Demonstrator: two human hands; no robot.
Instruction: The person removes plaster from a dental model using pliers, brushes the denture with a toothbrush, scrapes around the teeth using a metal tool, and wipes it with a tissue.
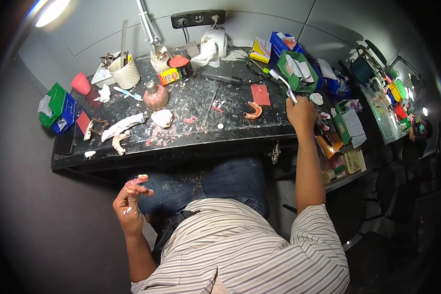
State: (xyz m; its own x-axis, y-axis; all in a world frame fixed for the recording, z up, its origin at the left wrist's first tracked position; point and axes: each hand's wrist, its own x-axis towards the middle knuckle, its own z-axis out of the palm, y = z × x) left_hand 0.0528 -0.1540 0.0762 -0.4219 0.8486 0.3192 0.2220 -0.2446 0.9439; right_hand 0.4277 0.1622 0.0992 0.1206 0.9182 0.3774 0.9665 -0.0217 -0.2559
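My left hand (129, 211), raised over the floor left of my lap, pinches a small pink denture piece (136, 181) with pale teeth between thumb and fingers. My right arm stretches out to the right end of the bench. There my right hand (302, 114) is closed round the lower end of a white and purple toothbrush (282, 81), whose green head points up and left. Left of that hand lie a pink wax sheet (260, 95) and a horseshoe-shaped denture (253, 110) with an orange-pink base. Fingertips of the right hand are partly hidden.
The black bench (191, 112) is strewn with pink and white scraps. Plaster pieces (124, 126), a pink-coated burner (156, 97), a woven cup (124, 71) and a black-handled tool (221, 78) stand or lie on it. Green bins (297, 71) crowd the right end. Another person (419, 130) sits far right.
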